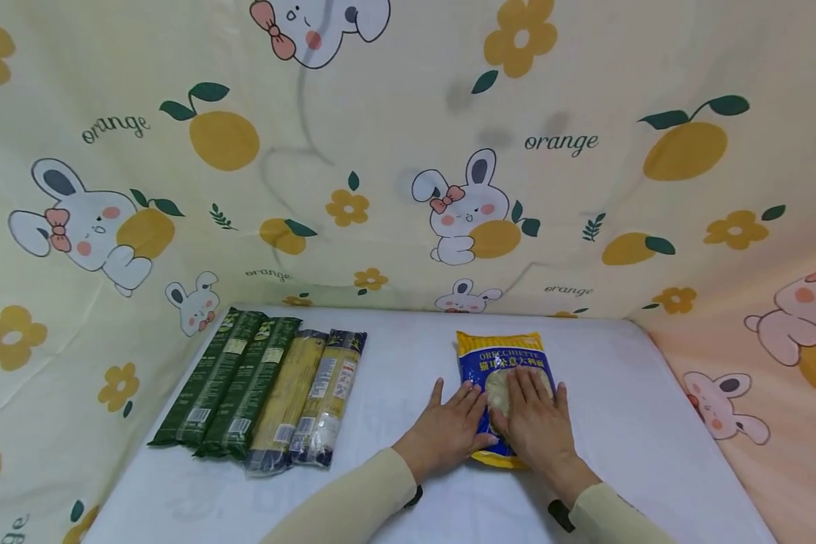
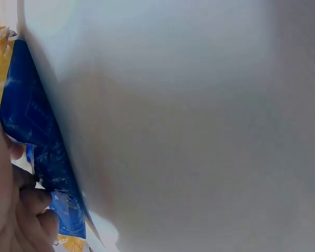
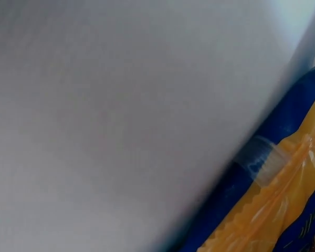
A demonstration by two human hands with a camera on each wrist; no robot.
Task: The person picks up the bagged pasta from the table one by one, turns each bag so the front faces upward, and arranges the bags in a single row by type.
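A blue and yellow bag of orecchiette pasta (image 1: 474, 369) lies flat on the white table, right of the middle. My right hand (image 1: 536, 425) rests on its front with the fingers stretched out, covering part of the clear window. Along the bag's left edge my left hand (image 1: 445, 429) touches it, its fingers extended and thumb spread. The left wrist view has the bag's blue side (image 2: 34, 110) close to the left hand (image 2: 18, 210). In the right wrist view the bag's yellow crimped end (image 3: 257, 210) and a strip of clear tape (image 3: 262, 160) show; the right hand is hardly visible there.
On the left of the white table (image 1: 408, 378) lie two green packs (image 1: 207, 378) and two clear packs of long pasta (image 1: 289, 397), side by side and slanted. A printed cloth (image 1: 394, 136) hangs behind the table and along both sides.
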